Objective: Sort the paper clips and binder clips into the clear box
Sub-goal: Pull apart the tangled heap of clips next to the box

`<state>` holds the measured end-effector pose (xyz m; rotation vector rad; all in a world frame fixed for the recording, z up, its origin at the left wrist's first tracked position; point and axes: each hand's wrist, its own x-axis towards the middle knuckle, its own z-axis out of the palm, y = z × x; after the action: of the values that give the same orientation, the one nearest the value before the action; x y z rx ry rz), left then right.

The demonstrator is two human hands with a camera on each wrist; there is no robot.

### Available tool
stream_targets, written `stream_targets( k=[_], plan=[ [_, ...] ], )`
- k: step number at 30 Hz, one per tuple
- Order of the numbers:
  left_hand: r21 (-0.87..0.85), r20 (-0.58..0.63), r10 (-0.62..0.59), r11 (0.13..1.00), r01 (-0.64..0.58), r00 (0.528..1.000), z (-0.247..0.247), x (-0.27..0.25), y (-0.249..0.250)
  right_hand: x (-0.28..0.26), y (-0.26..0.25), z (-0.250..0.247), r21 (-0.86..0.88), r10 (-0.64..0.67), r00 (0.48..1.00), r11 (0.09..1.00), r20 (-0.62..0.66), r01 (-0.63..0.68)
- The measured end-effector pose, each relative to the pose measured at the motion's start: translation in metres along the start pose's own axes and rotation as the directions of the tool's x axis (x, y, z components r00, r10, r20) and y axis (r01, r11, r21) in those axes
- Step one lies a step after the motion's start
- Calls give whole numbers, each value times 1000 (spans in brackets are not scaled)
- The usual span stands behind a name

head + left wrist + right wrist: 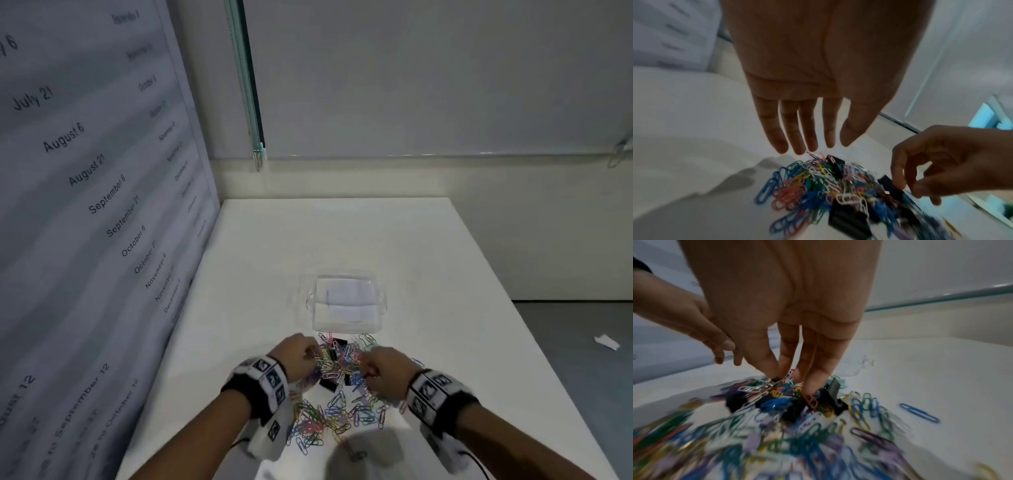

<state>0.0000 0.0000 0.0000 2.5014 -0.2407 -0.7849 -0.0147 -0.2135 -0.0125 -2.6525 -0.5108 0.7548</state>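
Observation:
A heap of coloured paper clips [337, 387] mixed with black binder clips [339, 342] lies on the white table, just in front of the clear box [342, 301]. The box holds only a white paper label. My left hand [809, 146] hovers over the heap's left side with straight, slightly spread fingers and holds nothing. My right hand [791, 378] digs thumb and fingertips into the heap from the right. In the left wrist view its curled fingers [899, 183] pinch a black binder clip [890, 185]. Motion blurs the nearest clips.
A printed sheet of dates [85, 205] hangs along the table's left side. The table [342, 240] ends at the right, with grey floor and a paper scrap [606, 342] beyond. One blue paper clip [918, 413] lies apart at the right.

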Motion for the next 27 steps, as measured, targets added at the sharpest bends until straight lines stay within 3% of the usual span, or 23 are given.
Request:
stream_targets(
  k=[4, 7, 12, 19, 27],
  plan=[
    [-20, 26, -98, 995, 98, 995, -5, 28, -11, 27, -8, -6, 27, 126, 990, 992, -62, -124],
    [85, 50, -120, 990, 115, 992, 1, 45, -16, 41, -9, 1, 18, 199, 979, 980, -53, -199],
    [224, -8, -25, 974, 26, 1000, 24, 50, -17, 55, -12, 12, -99, 222, 971, 968, -87, -230],
    [-41, -51, -13, 999, 10, 999, 35, 53, -20, 57, -14, 11, -13, 232, 971, 972, -59, -233],
    [-170, -47, -29, 985, 20, 998, 20, 50, -34, 47, -1, -2, 201, 229, 957, 961, -179, -192]
  ],
)
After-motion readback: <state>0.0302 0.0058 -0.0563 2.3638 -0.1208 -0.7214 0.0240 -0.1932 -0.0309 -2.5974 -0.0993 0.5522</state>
